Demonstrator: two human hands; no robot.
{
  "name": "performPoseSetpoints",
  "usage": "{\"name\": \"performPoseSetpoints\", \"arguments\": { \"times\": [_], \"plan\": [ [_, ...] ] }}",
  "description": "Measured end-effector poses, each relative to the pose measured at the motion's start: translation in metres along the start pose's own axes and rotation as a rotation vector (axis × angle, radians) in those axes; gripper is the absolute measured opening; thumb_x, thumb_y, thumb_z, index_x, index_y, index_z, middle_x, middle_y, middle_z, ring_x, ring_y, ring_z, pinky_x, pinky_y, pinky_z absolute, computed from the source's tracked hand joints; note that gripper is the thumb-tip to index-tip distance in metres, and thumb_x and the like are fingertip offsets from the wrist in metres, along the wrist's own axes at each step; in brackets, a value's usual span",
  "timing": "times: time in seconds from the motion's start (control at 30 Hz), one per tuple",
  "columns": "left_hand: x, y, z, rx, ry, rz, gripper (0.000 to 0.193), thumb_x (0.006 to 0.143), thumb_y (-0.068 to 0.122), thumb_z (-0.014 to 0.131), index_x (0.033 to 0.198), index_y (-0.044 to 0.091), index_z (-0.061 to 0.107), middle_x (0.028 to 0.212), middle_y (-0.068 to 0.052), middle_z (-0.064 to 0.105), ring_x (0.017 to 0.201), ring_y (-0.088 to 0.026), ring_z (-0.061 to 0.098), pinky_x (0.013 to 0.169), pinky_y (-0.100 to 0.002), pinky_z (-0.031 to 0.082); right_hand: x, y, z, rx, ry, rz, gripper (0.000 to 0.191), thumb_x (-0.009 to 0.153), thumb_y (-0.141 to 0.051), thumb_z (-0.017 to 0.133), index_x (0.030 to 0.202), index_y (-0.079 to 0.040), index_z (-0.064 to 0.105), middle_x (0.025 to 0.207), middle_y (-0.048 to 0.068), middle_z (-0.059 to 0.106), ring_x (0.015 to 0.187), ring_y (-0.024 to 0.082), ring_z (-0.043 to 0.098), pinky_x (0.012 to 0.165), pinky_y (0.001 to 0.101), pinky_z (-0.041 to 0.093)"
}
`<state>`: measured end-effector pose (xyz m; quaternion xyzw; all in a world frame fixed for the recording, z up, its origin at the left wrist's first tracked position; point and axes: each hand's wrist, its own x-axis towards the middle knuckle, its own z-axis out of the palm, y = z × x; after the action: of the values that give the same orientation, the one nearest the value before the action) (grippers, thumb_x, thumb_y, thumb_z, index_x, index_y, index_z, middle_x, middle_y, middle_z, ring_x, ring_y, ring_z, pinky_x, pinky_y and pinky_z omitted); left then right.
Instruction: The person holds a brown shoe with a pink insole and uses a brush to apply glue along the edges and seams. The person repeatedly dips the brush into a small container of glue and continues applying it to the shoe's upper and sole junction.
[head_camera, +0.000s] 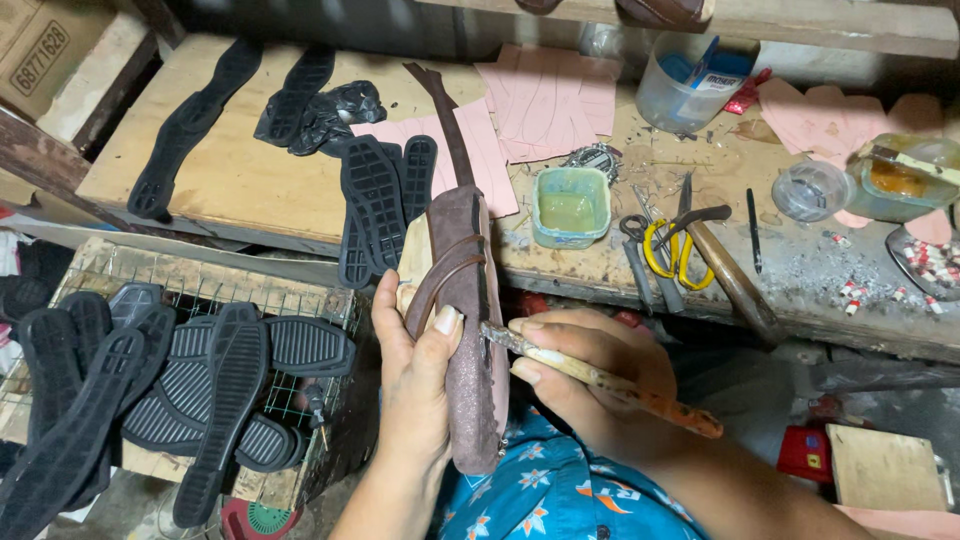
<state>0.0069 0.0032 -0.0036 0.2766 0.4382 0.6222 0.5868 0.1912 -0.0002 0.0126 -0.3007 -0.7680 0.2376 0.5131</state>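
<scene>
My left hand (415, 375) grips a brown sandal upper stretched over a wooden last (470, 330), thumb pressed on its straps. My right hand (590, 375) holds a worn, glue-caked brush (610, 382) like a pen, with the bristle tip touching the edge of the sandal's side. The sandal stands on its end over my lap, sole edge turned toward the brush. A small green tub of yellowish glue (570, 207) sits on the bench just beyond the sandal's tip.
Black rubber soles (385, 200) lie on the wooden bench, and several more are piled on a wire crate (200, 370) at left. Yellow-handled scissors (678, 250), a hammer (735, 285), pink pattern pieces (550, 100), jars and a plastic tub (690, 85) crowd the bench's right.
</scene>
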Motion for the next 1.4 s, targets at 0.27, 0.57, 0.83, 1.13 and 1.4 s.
{"name": "performPoseSetpoints", "arguments": {
  "times": [0.27,0.57,0.83,1.13,1.4],
  "plan": [
    [0.001,-0.001,0.0,0.016,0.044,-0.022,0.09,0.088,0.03,0.063,0.16,0.009,0.012,0.14,-0.021,0.052,0.114,-0.023,0.06,0.092,-0.035,0.053,-0.013,0.002,0.005,-0.058,0.017,0.014,0.043,0.086,-0.003,0.08,0.124,-0.009,0.06,0.115,0.014,0.073,0.104,0.026,0.077,0.091,0.036,0.063],
    [0.004,-0.001,0.001,0.018,0.083,-0.03,0.088,0.089,0.032,0.062,0.159,0.008,0.015,0.14,-0.019,0.052,0.115,-0.023,0.059,0.092,-0.035,0.053,-0.017,-0.001,0.003,-0.162,-0.031,-0.09,0.044,0.087,-0.007,0.08,0.125,-0.009,0.058,0.115,0.014,0.073,0.104,0.028,0.076,0.091,0.037,0.063],
    [0.006,-0.004,-0.002,0.005,0.088,-0.038,0.086,0.09,0.035,0.062,0.158,0.007,0.017,0.143,-0.019,0.051,0.119,-0.023,0.058,0.095,-0.035,0.052,-0.023,-0.004,-0.005,-0.081,-0.141,-0.169,0.047,0.09,-0.01,0.084,0.128,-0.01,0.056,0.112,0.014,0.073,0.097,0.025,0.076,0.083,0.0348,0.063],
    [0.002,-0.004,0.003,0.03,0.064,-0.078,0.088,0.088,0.035,0.063,0.159,0.008,0.017,0.143,-0.02,0.051,0.12,-0.024,0.059,0.095,-0.036,0.052,-0.027,0.011,0.001,0.105,0.048,0.153,0.037,0.09,-0.005,0.077,0.125,-0.01,0.064,0.12,0.014,0.074,0.11,0.023,0.075,0.098,0.0356,0.061],
    [0.003,-0.005,0.003,0.026,0.089,-0.072,0.088,0.088,0.035,0.063,0.158,0.007,0.017,0.142,-0.02,0.053,0.121,-0.025,0.059,0.097,-0.036,0.051,-0.031,0.003,0.0,0.051,-0.013,0.154,0.037,0.089,-0.007,0.075,0.124,-0.01,0.064,0.122,0.014,0.073,0.108,0.023,0.076,0.094,0.0354,0.062]
  ]
}}
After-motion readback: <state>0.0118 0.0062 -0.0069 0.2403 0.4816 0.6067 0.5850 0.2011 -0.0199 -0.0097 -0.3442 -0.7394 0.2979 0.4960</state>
